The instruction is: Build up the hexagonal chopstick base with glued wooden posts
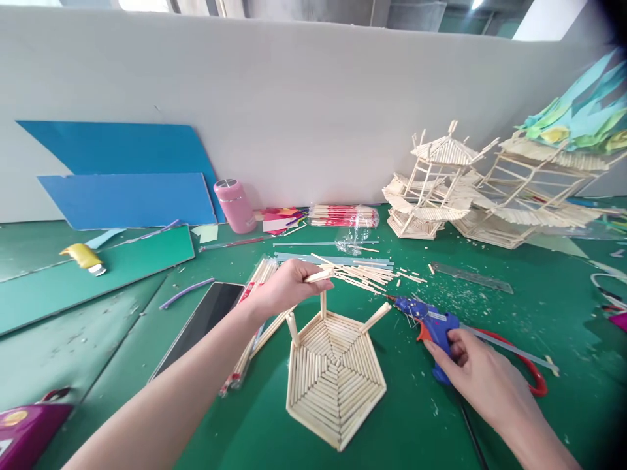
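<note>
My left hand (pixel 292 287) is closed in a pinch on a short wooden stick (pixel 321 275), just above the far side of a hexagonal panel. That panel (pixel 337 382), made of thin wooden sticks laid in rings, lies flat on the green table. Three short stick posts rise from its far edge: a left post (pixel 292 329), a middle post (pixel 323 305) just under my left hand, and a right post (pixel 376 317) that leans outward. To the right, my right hand (pixel 473 365) grips the handle of a blue hot glue gun (pixel 434 323), its nozzle pointing left.
Loose sticks (pixel 365 274) and a ruler (pixel 473 277) lie beyond the panel. Stick pavilion models (pixel 434 189) stand at the back right. A phone (pixel 198 326) and bagged sticks (pixel 252 326) are left. A pink bottle (pixel 236 205) stands by blue boards (pixel 127 199).
</note>
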Action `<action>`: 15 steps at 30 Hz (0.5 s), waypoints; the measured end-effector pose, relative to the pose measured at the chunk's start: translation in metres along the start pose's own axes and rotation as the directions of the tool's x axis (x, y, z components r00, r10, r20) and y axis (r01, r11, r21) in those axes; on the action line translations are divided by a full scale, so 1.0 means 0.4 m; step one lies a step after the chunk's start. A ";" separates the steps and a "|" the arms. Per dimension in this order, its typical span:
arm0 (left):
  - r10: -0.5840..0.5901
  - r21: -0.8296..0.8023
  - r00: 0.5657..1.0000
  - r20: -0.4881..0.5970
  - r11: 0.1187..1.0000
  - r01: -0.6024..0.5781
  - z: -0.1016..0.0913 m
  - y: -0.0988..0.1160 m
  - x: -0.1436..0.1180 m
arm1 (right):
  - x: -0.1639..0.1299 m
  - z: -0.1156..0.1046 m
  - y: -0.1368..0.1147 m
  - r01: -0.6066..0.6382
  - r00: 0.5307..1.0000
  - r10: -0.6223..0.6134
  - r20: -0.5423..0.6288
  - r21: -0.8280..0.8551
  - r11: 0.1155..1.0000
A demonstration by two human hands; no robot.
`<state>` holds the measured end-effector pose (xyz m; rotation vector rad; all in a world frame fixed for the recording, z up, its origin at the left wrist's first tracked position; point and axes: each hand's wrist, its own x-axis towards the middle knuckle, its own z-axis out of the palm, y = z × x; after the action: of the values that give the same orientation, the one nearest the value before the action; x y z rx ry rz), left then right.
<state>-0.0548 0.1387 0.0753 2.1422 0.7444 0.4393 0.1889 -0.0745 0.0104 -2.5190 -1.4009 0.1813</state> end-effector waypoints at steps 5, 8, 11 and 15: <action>0.000 0.013 1.000 0.000 1.000 0.000 0.001 0.001 0.003 | 0.004 -0.013 -0.022 -0.073 0.997 0.073 0.033 -0.009 0.997; 0.002 0.019 1.000 0.005 1.000 -0.002 0.002 0.004 0.004 | 0.006 -0.023 -0.011 -0.148 0.989 0.145 0.039 0.122 0.981; 0.008 0.013 1.000 0.013 1.000 -0.008 0.002 0.006 0.003 | 0.002 -0.035 0.004 -0.228 0.973 0.187 0.132 0.518 0.824; 0.012 -0.002 1.000 0.022 1.000 -0.012 0.003 0.008 0.002 | -0.021 -0.069 0.000 -0.252 0.968 0.165 0.191 0.790 0.559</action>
<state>-0.0523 0.1370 0.0773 2.1476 0.7194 0.4213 0.1907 -0.0861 0.0369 -1.8568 -0.7332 0.8065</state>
